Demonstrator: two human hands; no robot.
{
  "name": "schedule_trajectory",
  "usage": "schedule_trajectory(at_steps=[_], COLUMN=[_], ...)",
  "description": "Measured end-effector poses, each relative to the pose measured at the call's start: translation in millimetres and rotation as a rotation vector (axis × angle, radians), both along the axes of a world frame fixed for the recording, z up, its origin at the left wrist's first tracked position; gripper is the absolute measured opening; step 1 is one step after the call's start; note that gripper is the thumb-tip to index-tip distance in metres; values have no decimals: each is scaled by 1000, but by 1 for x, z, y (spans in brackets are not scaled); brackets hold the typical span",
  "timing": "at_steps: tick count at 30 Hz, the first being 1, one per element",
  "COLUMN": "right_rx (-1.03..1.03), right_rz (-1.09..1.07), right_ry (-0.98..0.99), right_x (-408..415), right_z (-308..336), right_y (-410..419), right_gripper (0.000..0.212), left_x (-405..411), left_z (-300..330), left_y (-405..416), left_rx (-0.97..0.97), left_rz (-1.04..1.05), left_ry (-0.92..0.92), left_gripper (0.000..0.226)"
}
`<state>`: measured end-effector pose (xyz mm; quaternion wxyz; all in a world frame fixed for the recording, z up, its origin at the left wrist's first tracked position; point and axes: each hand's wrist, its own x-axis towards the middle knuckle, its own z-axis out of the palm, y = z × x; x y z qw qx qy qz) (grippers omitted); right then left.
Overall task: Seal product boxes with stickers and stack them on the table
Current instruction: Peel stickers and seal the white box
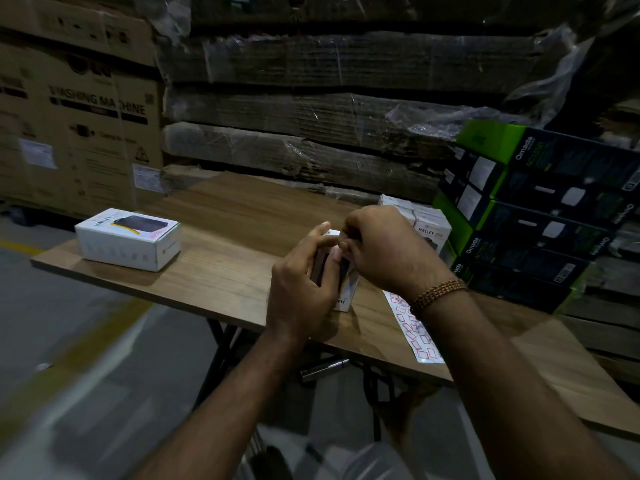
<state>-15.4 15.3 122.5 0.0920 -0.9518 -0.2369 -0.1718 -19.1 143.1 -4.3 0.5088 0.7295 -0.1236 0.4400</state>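
1. The left hand point(304, 289) gripped a white product box point(346, 285) standing on end near the middle of the counter point(225, 271), its fingers curled round the box's left side with the index finger stretched over the top.
2. The right hand point(381, 247) was bunched at the box's top edge, fingertips pinched together as though pressing a sticker down; the sticker itself was hidden under the fingers, so I cannot tell whether it was already stuck.
3. To do this step well, I judged the left hand should keep the flap closed and the box steady while the right thumb rubbed the sticker flat across the seam, half on the flap and half on the wall.
4. The sticker sheet point(415, 330) lay just right of the box, under the right wrist and overhanging the counter's near edge; a careless sweep of the forearm could drag it off.
5. A finished-looking white box point(128, 239) lay flat at the far-left corner, close to the left edge, well apart from the hands.
6. More white boxes point(429, 226) stood at the far right, beside a stack of green-and-black cartons point(526, 216).
7. Bare wood between the lone box and the hands gave ample room for stacking; the right side was crowded.
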Motion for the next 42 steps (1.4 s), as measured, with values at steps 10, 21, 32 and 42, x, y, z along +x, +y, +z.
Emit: schedule_trajectory(at_steps=[10,21,32,42], right_rx=[-19,128,269,307], right_rz=[-17,-2,94,127], right_ry=[23,29,-159,-261], right_x=[0,5,8,7], right_z=[0,-8,-30,-46], right_y=[2,-2,-14,-18], right_gripper=[13,9,19,12], left_x=[0,-4,-2,-5], left_z=[1,8,8,9], left_y=[-2,-1,0,-1], left_rx=[-6,-119,-156,-158], left_rz=[31,-33,-45,-41], left_ry=[-6,33,17,19], left_gripper=[35,38,45,47])
